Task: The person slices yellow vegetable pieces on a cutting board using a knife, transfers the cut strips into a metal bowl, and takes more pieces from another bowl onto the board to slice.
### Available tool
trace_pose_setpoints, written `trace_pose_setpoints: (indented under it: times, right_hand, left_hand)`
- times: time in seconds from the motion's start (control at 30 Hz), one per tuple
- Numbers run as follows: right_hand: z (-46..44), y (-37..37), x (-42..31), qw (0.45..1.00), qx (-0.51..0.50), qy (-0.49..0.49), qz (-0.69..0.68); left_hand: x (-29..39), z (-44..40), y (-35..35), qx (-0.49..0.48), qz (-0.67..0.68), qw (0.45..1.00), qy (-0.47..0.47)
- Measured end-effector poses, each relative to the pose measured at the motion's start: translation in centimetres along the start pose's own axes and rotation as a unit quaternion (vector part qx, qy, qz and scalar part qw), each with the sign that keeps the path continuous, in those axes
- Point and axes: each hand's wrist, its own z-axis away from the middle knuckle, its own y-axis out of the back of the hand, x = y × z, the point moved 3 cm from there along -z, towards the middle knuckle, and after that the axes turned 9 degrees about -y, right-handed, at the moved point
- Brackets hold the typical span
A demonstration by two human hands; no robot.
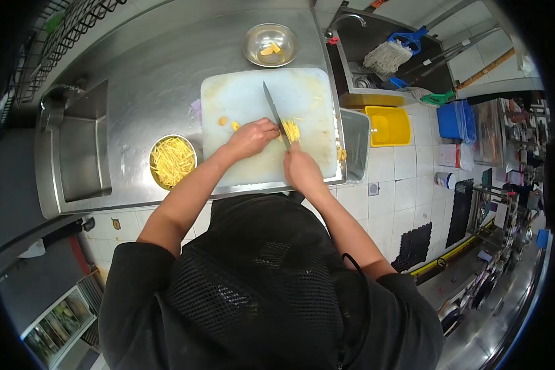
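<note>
My right hand (303, 169) is wrapped round the handle of a kitchen knife (274, 110), its blade pointing away from me over a white cutting board (228, 92). Just left of the blade, my left hand (253, 137) has its fingers curled down on a piece of what looks like ginger, mostly hidden by the fingertips. Thin yellow ginger strips (291, 130) lie in a small pile against the blade's right side. Two small ginger chunks (235, 126) rest on the board left of my left hand.
A steel bowl (253, 50) with a few ginger pieces stands beyond the board. Left of the board is a round container (195, 161) full of ginger strips. A sink (83, 154) lies far left. Grey (359, 154) and yellow (399, 117) bins stand right of the counter.
</note>
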Motion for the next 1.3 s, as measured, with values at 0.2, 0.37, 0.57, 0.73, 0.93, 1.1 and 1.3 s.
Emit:
trace_pose_setpoints:
  times: [0.2,0.37,0.57,0.73,0.93,1.1,1.3]
  right_hand:
    - [-1.6,0.7,-0.2,0.998,0.035,0.041,-0.015]
    - [-2.5,-0.9,-0.4,0.998,0.05,0.012,-0.039]
    - [-0.7,-0.3,-0.6,0.999,0.019,-0.007,-0.027]
    - [-2.7,-1.1,-0.1,0.991,0.069,0.046,-0.108]
    - [-3.0,-1.6,-0.5,0.992,0.079,0.04,-0.089]
    - [-2.4,-1.1,-0.6,0.994,0.062,0.044,-0.078]
    - [-3.0,-2.6,0.4,0.989,0.074,0.053,-0.113]
  left_hand:
    - [-0.8,-0.5,0.1,-0.015,-0.014,0.999,-0.048]
    - [-0.4,-0.4,-0.1,-0.004,-0.032,0.996,-0.086]
    - [-0.1,-0.1,0.0,0.015,-0.016,0.999,-0.035]
    - [0.0,0.7,-0.6,-0.005,-0.021,0.999,-0.025]
    - [-0.3,-0.1,0.0,0.0,-0.02,0.999,-0.03]
    - [-0.4,-0.3,0.3,-0.007,-0.01,1.0,-0.02]
    - [0.0,-0.2,0.5,-0.001,-0.022,0.998,-0.056]
